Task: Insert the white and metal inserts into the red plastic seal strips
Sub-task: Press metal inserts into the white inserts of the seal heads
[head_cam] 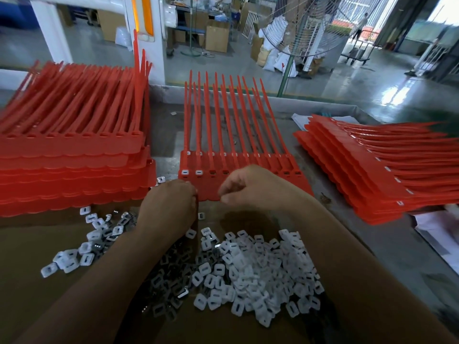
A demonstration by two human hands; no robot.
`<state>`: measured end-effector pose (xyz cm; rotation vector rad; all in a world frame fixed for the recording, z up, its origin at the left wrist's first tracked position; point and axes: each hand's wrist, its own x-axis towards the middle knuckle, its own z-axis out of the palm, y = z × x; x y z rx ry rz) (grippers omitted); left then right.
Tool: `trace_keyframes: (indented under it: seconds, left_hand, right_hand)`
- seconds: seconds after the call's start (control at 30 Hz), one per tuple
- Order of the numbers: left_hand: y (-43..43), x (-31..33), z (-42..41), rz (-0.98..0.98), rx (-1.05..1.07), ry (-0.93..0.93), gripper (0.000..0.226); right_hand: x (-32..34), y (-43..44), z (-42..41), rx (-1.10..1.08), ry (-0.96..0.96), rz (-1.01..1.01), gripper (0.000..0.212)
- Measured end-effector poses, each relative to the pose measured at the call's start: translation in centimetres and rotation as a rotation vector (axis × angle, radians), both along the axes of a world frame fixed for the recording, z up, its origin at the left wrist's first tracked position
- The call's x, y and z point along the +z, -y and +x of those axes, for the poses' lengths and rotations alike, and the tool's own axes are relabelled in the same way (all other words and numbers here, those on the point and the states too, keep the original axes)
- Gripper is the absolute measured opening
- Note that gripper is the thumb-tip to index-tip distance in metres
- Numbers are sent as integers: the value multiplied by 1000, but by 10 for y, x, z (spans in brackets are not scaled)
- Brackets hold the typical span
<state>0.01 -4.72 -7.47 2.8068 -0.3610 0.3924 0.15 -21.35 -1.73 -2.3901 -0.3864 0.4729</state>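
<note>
Grey desk (167, 125) in a factory hall, fan (306, 26) beyond. Red seal strips (211, 186) lie just ahead of both hands, inserts (248, 269) heaped beneath the wrists. Left hand (171, 202) and right hand (250, 187) curl at the strips' near edge; what they hold is hidden.

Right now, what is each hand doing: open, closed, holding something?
Left hand: fingers curled at the red seal strip near edge; contents hidden.
Right hand: fingertips pinched together; contents cannot be told.

Stretching both bare forearms forward, side by side, toward the red strip sheet (208, 187). Curling the left grip (171, 207) knuckles-up at its near edge; bunching the right grip (248, 187), fingertips together, over the same edge, contents hidden.
</note>
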Motion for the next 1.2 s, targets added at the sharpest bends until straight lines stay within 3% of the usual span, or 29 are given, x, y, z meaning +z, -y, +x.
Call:
trace_keyframes:
  seconds: [0.37, 0.57, 0.87, 1.2]
  left_hand:
    - [1, 2, -1, 53, 21, -24, 29]
    - [3, 4, -2, 49, 31, -38, 27]
    - [3, 7, -1, 56, 29, -48, 28]
    - [2, 7, -1, 41, 30, -58, 29]
  right_hand:
    - [-13, 30, -20, 65, -62, -64, 8]
    - [-17, 23, -21, 129, 3, -138, 6]
    - [-16, 29, -19, -89, -6, 49, 14]
    - [-14, 30, -15, -163, 66, 133, 22]
